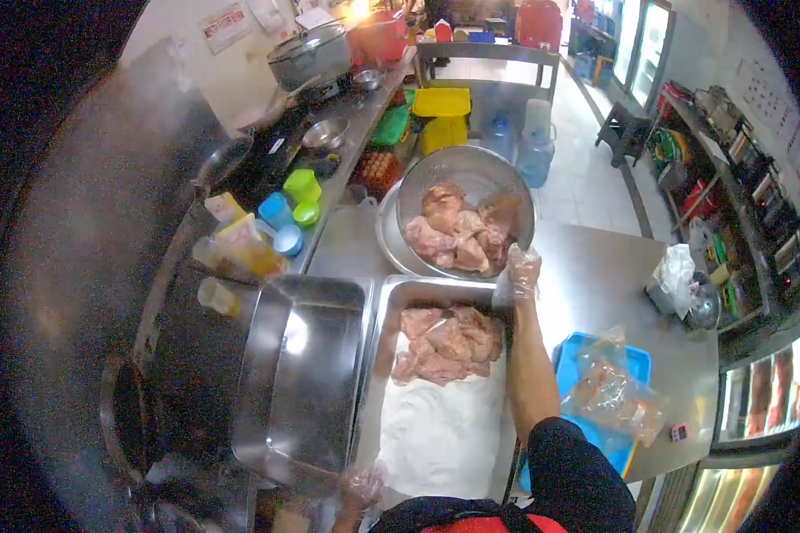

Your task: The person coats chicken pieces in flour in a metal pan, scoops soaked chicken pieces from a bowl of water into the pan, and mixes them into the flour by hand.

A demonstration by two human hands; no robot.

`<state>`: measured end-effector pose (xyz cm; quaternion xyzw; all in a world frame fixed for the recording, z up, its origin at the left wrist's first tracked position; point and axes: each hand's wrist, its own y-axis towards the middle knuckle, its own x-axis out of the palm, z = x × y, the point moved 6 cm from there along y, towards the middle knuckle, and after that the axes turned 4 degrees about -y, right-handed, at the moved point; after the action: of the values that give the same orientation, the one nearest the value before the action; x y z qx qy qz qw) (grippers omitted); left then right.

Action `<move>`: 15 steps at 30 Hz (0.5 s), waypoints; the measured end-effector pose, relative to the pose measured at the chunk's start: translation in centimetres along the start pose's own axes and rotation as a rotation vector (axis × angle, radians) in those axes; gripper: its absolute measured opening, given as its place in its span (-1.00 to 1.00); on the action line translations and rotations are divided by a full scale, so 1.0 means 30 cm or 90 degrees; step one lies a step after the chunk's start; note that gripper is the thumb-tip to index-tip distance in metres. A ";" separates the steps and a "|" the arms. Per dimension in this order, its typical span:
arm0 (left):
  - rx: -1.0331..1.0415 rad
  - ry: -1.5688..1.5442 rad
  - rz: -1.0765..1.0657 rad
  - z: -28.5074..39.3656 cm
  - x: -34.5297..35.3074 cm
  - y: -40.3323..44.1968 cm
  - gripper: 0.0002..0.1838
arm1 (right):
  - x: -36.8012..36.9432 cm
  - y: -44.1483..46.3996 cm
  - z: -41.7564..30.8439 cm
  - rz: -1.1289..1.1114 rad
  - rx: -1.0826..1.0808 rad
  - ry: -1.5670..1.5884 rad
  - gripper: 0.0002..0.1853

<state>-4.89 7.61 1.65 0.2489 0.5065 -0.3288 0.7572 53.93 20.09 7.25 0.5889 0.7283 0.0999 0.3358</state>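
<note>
My right hand (524, 266), in a clear plastic glove, grips the near right rim of a large round metal bowl (471, 167). The bowl tilts towards me and holds raw chicken pieces (462, 233). Under its left side shows the rim of a second metal bowl (388, 233). In front is a deep steel tray (375, 382) with white flour (440, 435) and more raw chicken (449, 345) at its far end. My left hand (362, 487), also gloved, is at the tray's near left corner; its fingers are too blurred to make out.
A second steel tray (304, 382) stands left of the flour tray. On the right, a blue tray (636, 360) holds a plastic bag (618, 395) beside a small red timer (679, 433). Bottles (244, 244) and green containers (302, 186) line the left counter. A stool (624, 133) stands on the floor.
</note>
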 end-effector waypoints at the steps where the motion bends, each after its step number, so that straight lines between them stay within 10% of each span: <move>1: 0.034 0.003 0.007 0.005 -0.008 -0.004 -0.67 | 0.012 -0.001 0.015 -0.009 0.031 0.005 -0.77; 7: -0.121 -0.235 0.062 0.057 -0.120 0.071 -0.71 | -0.007 0.007 -0.007 -0.063 0.128 0.079 -0.77; 11: 0.024 0.175 -0.082 0.047 -0.003 -0.007 -0.71 | 0.006 -0.011 0.025 -0.043 0.166 0.163 -0.76; 15: -0.059 0.017 -0.044 -0.005 0.028 -0.025 -0.71 | -0.007 0.000 -0.003 -0.060 0.132 0.137 -0.78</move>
<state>-5.32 7.01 0.78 0.1999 0.5396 -0.3278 0.7493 53.89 19.90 7.40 0.5717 0.7931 0.0709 0.1979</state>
